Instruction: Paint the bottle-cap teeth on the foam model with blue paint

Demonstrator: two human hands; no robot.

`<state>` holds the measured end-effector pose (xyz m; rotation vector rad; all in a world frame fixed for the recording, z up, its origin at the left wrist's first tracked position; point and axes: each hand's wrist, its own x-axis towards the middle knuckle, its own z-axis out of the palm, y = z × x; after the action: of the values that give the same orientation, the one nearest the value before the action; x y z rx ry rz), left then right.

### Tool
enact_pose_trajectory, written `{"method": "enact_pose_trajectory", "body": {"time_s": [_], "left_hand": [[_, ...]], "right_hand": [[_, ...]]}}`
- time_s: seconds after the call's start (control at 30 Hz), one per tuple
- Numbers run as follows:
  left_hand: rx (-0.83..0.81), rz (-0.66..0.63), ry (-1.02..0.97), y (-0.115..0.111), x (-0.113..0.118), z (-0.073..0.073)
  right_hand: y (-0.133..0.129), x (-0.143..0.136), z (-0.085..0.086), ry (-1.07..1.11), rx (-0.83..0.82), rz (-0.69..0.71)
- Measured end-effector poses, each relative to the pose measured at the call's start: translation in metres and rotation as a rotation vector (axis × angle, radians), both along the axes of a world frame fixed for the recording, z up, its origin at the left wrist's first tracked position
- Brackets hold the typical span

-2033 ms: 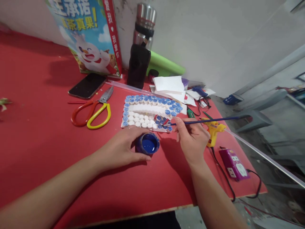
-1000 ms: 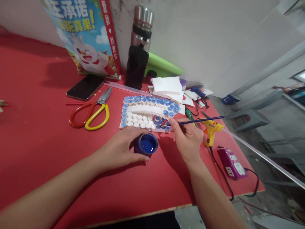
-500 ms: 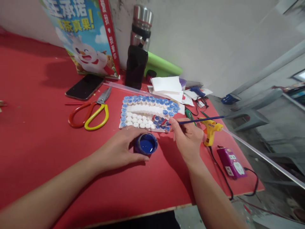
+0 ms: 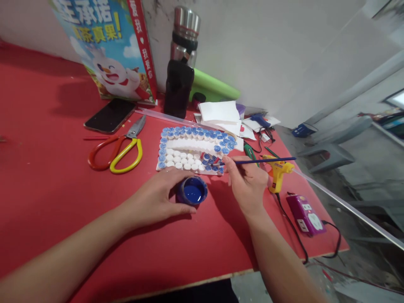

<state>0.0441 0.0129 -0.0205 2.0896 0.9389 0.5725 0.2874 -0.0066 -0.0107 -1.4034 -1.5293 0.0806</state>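
My left hand (image 4: 160, 195) curls around a small jar of blue paint (image 4: 193, 191) standing on the red table, thumb at its near side. In my right hand (image 4: 248, 181) is a thin paintbrush (image 4: 265, 160) with a dark blue handle, pinched near its bristle end. The brush tip is over the lower right part of a white board (image 4: 189, 145) covered in small round rosette-like pieces. Pieces along its top and left edges are light blue, those near the brush darker blue, and several at lower left are white. Whether the bristles touch a piece I cannot tell.
Scissors (image 4: 121, 153) and a phone (image 4: 110, 115) lie left of the board. Behind stand a printed bag (image 4: 113, 54), a black upright object (image 4: 179, 88) and a steel flask (image 4: 186, 33). To the right are a yellow glue gun (image 4: 278, 172) and a purple power socket (image 4: 306, 214) with cables.
The view has shifted very slightly. The brush tip has moved a little up on the darker blue pieces, its handle tilting flatter; my left hand stays around the jar.
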Motion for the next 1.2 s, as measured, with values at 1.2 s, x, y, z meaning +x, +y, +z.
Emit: {"method": "enact_pose_trajectory", "body": {"time_s": [1.2], "left_hand": [[0.016, 0.009, -0.020, 0.0005, 0.0011, -0.0029]], "right_hand": [[0.0006, 0.0030, 0.0000, 0.005, 0.029, 0.007]]}}
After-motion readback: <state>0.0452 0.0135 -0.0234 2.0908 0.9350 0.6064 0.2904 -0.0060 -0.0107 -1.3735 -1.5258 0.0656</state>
